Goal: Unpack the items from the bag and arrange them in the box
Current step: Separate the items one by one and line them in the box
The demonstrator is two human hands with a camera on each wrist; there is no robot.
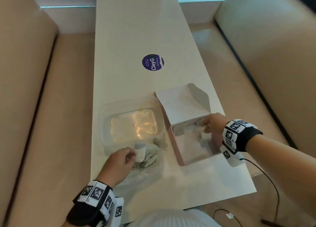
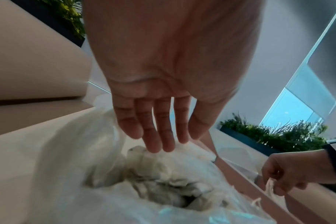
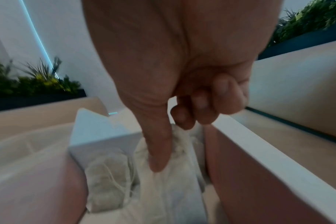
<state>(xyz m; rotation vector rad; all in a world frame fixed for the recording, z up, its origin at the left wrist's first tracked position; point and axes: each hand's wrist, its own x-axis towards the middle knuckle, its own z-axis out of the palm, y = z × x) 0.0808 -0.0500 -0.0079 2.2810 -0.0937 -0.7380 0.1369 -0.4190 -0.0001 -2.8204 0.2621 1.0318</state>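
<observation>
My right grip [image 3: 175,128] pinches a tea bag [image 3: 182,145] inside the box [image 3: 259,151]; only the left-wrist view shows my left grip [image 2: 157,125] wide over the bag [image 2: 77,151].

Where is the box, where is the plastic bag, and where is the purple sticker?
box [image 1: 181,105], head view, inside of the open lid.
plastic bag [image 1: 147,177], head view, its clear near part.
purple sticker [image 1: 153,62], head view, its middle.

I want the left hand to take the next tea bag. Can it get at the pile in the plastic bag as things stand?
Probably yes. The left hand hangs right over the plastic bag, fingers straight, fingertips at the top tea bags. The bag's mouth is open and nothing covers the pile.
</observation>
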